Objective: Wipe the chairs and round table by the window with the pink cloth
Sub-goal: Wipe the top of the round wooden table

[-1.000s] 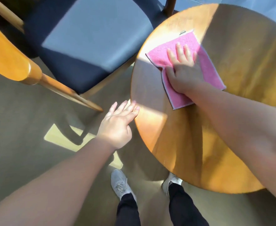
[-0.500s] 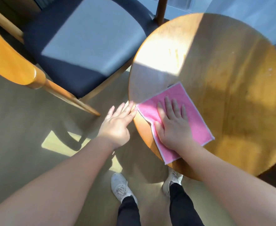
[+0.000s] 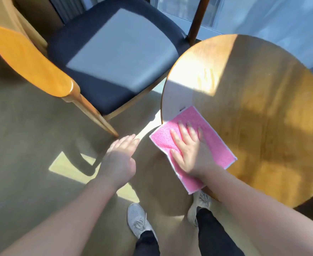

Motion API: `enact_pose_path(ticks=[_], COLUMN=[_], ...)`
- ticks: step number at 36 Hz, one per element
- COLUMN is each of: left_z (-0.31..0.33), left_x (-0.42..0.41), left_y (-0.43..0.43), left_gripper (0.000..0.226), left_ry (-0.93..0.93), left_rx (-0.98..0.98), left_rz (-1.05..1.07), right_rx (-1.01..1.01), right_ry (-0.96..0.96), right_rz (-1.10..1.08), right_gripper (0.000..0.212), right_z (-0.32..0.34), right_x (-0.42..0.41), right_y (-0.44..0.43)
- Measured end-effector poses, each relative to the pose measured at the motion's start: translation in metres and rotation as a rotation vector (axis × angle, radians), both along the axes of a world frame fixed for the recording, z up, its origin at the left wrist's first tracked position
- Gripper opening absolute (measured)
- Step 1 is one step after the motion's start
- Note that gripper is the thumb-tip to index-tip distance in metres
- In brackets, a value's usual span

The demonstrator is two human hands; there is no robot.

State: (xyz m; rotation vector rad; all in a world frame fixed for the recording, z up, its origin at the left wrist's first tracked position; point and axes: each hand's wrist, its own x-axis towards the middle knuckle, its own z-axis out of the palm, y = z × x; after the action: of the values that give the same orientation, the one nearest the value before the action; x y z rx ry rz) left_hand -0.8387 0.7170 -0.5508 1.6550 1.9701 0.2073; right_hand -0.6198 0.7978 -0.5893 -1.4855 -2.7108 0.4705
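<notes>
The pink cloth (image 3: 214,143) lies flat at the near left edge of the round wooden table (image 3: 259,111), part of it hanging over the rim. My right hand (image 3: 189,150) presses on the cloth with straight, spread fingers. My left hand (image 3: 119,159) hovers flat over the floor, a little left of the table's rim, holding nothing. A wooden chair (image 3: 115,58) with a dark seat and a curved orange backrest stands to the left of the table.
A window with a pale curtain (image 3: 262,21) runs along the far side behind the table and chair. A dark chair leg (image 3: 196,23) rises near the table's far edge. My two feet in grey shoes (image 3: 139,222) stand on the beige floor below the table.
My right hand has dragged the pink cloth from the table's far left down to its near left edge, over the rim. My left hand has drawn back from the table's edge.
</notes>
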Motion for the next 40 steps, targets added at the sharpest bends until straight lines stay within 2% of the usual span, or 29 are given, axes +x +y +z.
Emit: enact_pose_path(ticks=[1,3,8,15,23,28,31,34,37,40], left_z=[-0.002,-0.006,-0.017,-0.013,-0.012,-0.033,-0.041,-0.049,-0.048,-0.046], left_x=[-0.002,-0.004,0.001,0.028,0.102,0.159,0.173,0.173,0.175,0.176], left_y=[-0.001,-0.001,0.006,0.044,0.107,0.136,0.139,0.142,0.142,0.141], left_gripper=[0.068,0.066,0.066,0.063,0.049,0.058,0.059,0.060,0.059,0.055], left_ry=[-0.008,-0.015,-0.011,0.004,0.041,0.059,0.145,0.203,0.218,0.249], left_rx=[0.010,0.011,0.035,0.053,0.239,0.201,0.170,0.178,0.147,0.144], left_rz=[0.018,0.062,0.148,0.177,0.190,0.294,0.305,0.307,0.273,0.131], right_rx=[0.018,0.043,-0.044,-0.019,0.001,0.022,0.014,-0.048,-0.053,-0.079], right_ry=[0.033,-0.062,-0.184,-0.129,-0.142,-0.124,-0.009,-0.161,-0.174,-0.180], right_rz=[-0.001,0.087,0.258,0.230,0.166,0.083,0.039,0.051,0.009,-0.053], right_gripper=[0.053,0.054,0.062,0.059,0.063,0.061,0.061,0.063,0.062,0.063], right_z=[0.000,0.000,0.006,0.005,0.004,-0.006,-0.008,-0.002,0.000,0.000], right_x=[-0.008,-0.016,-0.026,-0.050,-0.048,-0.017,0.016,0.058,0.094,0.125], right_y=[0.011,0.034,0.091,0.179,0.251,0.258,0.254,0.250,0.233,0.207])
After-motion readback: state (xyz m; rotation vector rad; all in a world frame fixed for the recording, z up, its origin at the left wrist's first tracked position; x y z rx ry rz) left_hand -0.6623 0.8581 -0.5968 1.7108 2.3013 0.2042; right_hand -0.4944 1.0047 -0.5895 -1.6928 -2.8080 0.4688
